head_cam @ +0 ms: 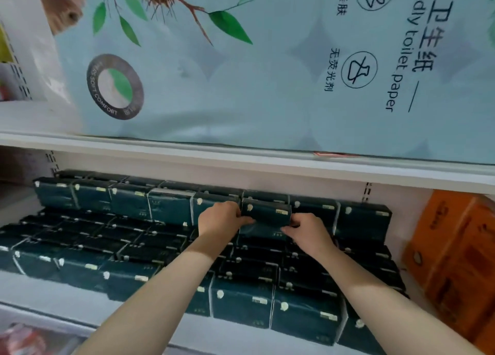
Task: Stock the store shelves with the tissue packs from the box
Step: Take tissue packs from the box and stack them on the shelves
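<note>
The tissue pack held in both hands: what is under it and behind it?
Under the held tissue pack lies another dark green pack, partly covered by the left hand and right hand. Behind it a back-row pack shows only its top.

- We see a white shelf board (187, 151) running left to right overhead.
- Pale back panel (267, 179) at the far side, with a slotted upright (368, 191).
- Orange cartons (455, 247) on the right.
- Pale-blue toilet paper pack (241, 86) above.

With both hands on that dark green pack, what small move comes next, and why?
Probably ease the pack back into the rear row: the left hand and right hand grip its ends, and it is not yet flush with that row.
</note>
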{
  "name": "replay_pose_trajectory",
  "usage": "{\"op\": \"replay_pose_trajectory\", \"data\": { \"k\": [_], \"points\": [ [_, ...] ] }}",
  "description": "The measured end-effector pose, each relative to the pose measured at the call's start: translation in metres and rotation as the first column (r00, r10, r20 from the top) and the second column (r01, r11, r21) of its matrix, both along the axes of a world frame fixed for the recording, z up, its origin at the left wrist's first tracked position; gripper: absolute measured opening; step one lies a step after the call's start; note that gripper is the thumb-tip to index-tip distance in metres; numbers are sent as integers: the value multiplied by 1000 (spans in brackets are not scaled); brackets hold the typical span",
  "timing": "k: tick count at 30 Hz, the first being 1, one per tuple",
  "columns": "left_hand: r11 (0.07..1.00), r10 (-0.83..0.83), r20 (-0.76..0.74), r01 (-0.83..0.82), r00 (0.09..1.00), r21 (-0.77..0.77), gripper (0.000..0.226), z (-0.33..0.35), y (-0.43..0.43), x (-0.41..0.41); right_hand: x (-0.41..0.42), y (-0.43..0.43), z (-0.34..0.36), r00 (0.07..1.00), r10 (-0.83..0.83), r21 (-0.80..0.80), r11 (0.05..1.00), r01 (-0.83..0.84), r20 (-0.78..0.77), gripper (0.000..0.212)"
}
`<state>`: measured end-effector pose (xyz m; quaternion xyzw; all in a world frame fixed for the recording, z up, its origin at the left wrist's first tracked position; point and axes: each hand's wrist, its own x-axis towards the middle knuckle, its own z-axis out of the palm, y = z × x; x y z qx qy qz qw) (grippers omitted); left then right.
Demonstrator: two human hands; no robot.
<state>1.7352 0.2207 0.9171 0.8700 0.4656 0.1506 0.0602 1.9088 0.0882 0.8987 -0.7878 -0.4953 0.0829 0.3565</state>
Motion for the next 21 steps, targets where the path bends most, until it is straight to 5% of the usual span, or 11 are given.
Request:
{"op": "replay_pose_trajectory", "data": {
  "k": [10,16,21],
  "points": [
    [988,89,-216,-59,972,140,53,-2,9,7,7,4,6,972,18,-122,993,11,235,37],
    [986,98,-230,-62,968,158,59,4,3,2,10,-7,17,955,24,-190,981,34,294,51],
    [982,109,-205,-73,973,176,75,6,-6,-31,13,-27,34,852,-13,-137,986,100,523,65]
  ]
}}
